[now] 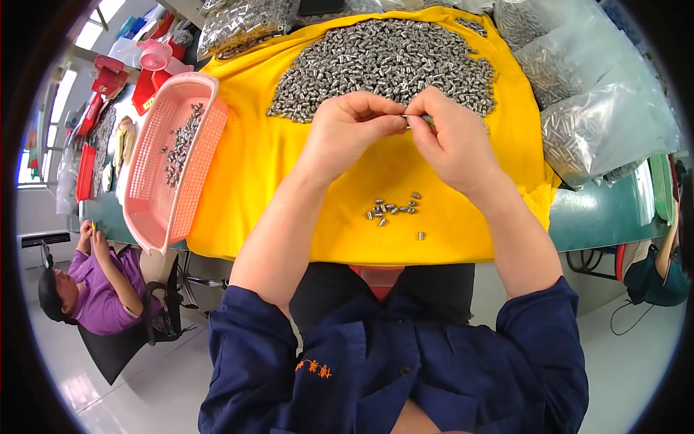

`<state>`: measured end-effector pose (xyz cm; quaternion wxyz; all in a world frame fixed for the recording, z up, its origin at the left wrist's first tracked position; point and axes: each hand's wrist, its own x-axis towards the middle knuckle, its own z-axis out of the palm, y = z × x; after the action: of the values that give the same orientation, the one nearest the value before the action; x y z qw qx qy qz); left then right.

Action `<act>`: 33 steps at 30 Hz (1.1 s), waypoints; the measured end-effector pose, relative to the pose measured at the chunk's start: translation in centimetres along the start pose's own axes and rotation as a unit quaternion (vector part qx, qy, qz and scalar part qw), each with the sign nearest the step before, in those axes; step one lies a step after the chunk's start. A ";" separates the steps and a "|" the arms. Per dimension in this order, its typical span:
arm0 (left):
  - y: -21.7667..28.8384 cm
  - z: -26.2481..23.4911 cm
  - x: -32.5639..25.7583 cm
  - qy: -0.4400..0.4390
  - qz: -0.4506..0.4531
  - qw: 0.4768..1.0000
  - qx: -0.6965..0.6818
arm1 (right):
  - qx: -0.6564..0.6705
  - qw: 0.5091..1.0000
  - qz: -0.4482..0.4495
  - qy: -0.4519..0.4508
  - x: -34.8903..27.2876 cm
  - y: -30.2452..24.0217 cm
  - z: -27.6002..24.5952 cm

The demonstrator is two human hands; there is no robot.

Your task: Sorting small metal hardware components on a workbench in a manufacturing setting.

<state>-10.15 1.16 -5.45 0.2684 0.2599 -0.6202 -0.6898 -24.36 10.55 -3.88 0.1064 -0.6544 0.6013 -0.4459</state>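
Along the front of the yellow cloth (pixel 347 242), draped over the green worktop (pixel 600 210): loose cluster of small metal parts (pixel 394 210), plus a single one apart toward the edge. Just beyond, above the cloth: pinching one small metal piece (pixel 407 121) between thumb and fingertips of left hand (pixel 350 130) and of right hand (pixel 457 145); too small to make out its shape. Off left, pink perforated basket (pixel 196 166) with more such parts inside. Past both hands, broad metal heap (pixel 383 61). On the right, filled clear bags (pixel 596 134).
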 end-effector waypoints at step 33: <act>0.0 -0.6 -0.2 -0.025 0.012 0.994 -0.106 | 0.133 0.988 0.072 0.001 0.1 -0.6 -0.5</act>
<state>-9.58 0.89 -5.48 0.2870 0.2049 -0.5532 -0.7547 -24.27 10.84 -3.15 0.2240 -0.5891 0.5825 -0.5134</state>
